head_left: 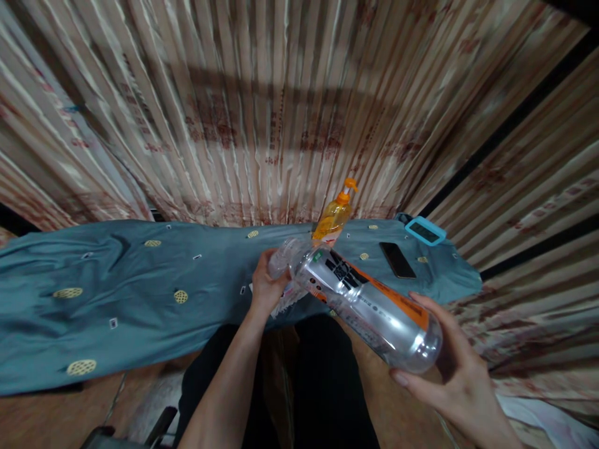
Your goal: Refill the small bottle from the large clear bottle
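A large clear plastic bottle [369,305] with a silver and orange label lies slanted across the air in front of me, its base toward the lower right. My left hand [269,284] is closed round the clear, crinkled end at the upper left; whether this is all one piece with the bottle I cannot tell. At the base, my right hand [458,368] grips with thumb below and fingers above. Behind the bottle's upper end stands a pump bottle [334,218] of yellow liquid with an orange pump head. Something whitish and patterned [290,298] shows partly beneath the bottle.
A teal patterned cloth [140,268] covers the long, narrow surface before me. A dark phone [397,259] and a blue-framed device [425,231] lie on its right part. Pleated beige curtains [281,125] hang behind and to the right. My legs [322,374] are below the near edge.
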